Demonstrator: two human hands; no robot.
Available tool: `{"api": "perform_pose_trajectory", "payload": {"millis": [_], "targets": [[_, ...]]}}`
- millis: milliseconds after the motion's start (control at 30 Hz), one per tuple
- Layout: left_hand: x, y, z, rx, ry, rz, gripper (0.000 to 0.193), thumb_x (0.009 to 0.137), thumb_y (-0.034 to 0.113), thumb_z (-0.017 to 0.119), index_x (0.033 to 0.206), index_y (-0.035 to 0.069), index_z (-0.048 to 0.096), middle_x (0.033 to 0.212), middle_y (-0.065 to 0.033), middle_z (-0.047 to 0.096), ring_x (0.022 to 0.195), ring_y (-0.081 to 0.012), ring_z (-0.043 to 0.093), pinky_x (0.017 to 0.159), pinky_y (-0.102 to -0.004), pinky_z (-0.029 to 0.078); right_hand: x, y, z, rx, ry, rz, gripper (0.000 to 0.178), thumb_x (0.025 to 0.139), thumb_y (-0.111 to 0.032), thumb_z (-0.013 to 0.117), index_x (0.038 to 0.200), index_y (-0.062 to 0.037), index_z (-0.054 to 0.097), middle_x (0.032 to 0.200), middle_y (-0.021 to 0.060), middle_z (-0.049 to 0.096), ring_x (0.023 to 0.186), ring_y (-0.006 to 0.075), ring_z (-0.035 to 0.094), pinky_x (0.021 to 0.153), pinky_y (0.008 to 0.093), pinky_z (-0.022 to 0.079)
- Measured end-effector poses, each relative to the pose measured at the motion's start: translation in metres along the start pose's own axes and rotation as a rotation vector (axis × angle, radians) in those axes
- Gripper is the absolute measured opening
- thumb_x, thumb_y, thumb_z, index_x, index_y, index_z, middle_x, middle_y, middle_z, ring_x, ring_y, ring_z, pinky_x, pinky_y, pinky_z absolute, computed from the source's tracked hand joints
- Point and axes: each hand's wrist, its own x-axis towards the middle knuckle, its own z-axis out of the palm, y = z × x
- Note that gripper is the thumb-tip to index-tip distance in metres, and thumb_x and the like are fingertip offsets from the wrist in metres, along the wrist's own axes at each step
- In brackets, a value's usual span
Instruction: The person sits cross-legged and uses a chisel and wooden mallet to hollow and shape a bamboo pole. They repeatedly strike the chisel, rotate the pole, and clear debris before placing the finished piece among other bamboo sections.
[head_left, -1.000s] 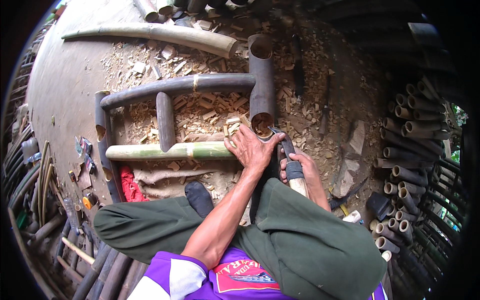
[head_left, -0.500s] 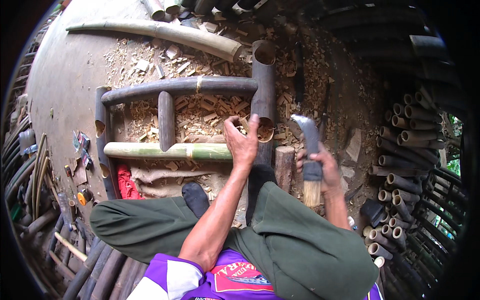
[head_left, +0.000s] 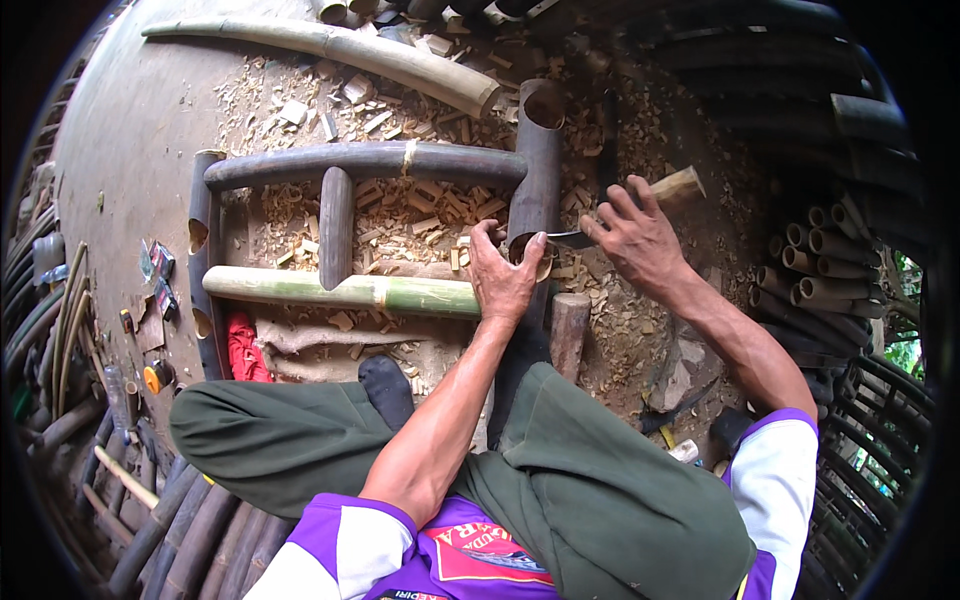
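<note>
Pale lettering (head_left: 487,537) stands on the red panel (head_left: 497,567) of the purple-and-white shirt (head_left: 408,555); a dark label (head_left: 418,595) below bears white lettering.

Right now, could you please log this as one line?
left grip: spread at green bamboo rail; right grip: holding wooden-handled knife; blade: toward dark bamboo post

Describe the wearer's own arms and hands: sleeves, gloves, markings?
Short purple-and-white fabric sleeves: left sleeve, right sleeve, both with purple at the cuff. Left forearm and right forearm bare. Left hand and right hand ungloved. No watch, wristband or cable visible.
</note>
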Motion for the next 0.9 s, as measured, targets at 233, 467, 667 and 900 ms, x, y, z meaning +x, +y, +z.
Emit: {"api": "perform_pose_trajectory", "payload": {"millis": [233, 467, 667, 900], "targets": [[0.000, 0.008, 0.004, 0.138, -0.024, -0.081, 0.083, 0.074, 0.050, 0.090, 0.131, 0.003, 0.051, 0.119, -0.0149, 0.061, 0.116, -0.0349, 0.059, 0.101, -0.0503, 0.042, -0.002, -0.020, 0.011, -0.174, -0.036, -0.059, 0.023, 0.088, -0.025, 0.066, 0.102, -0.0086, 0.071, 0.100, 0.0060, 0.066, 0.122, 0.0221, 0.051, 0.113, 0.0469, 0.023], [0.000, 0.005, 0.008, 0.350, -0.002, -0.016, 0.093, 0.068, 0.054, 0.093, 0.133, 0.002, 0.051, 0.124, -0.0173, 0.061, 0.121, -0.0348, 0.059, 0.102, -0.0483, 0.045, -0.017, -0.022, 0.022, 0.037, -0.094, -0.021, 0.028, 0.086, -0.020, 0.068, 0.112, -0.0090, 0.068, 0.103, 0.0070, 0.066, 0.121, 0.0234, 0.053, 0.112, 0.0483, 0.028], [0.010, -0.003, -0.013, 0.002, 0.041, 0.046, 0.057, 0.087, 0.037, 0.082, 0.125, 0.003, 0.058, 0.123, -0.0152, 0.061, 0.116, -0.0355, 0.057, 0.101, -0.0513, 0.043, -0.073, -0.039, 0.031, 0.329, -0.083, 0.347, 0.040, 0.087, -0.002, 0.067, 0.126, -0.0116, 0.064, 0.105, 0.0076, 0.067, 0.109, 0.0278, 0.057, 0.099, 0.0482, 0.045], [-0.034, 0.022, -0.007, 0.694, -0.381, 0.351, 0.047, 0.088, 0.026, 0.075, 0.129, 0.007, 0.063, 0.134, -0.0162, 0.056, 0.128, -0.0333, 0.049, 0.105, -0.0516, 0.036, -0.144, -0.130, 0.033, 1.044, -0.300, 1.044, 0.043, 0.080, 0.000, 0.064, 0.123, -0.0039, 0.064, 0.102, 0.0170, 0.065, 0.099, 0.0330, 0.057, 0.090, 0.0510, 0.048]]}}
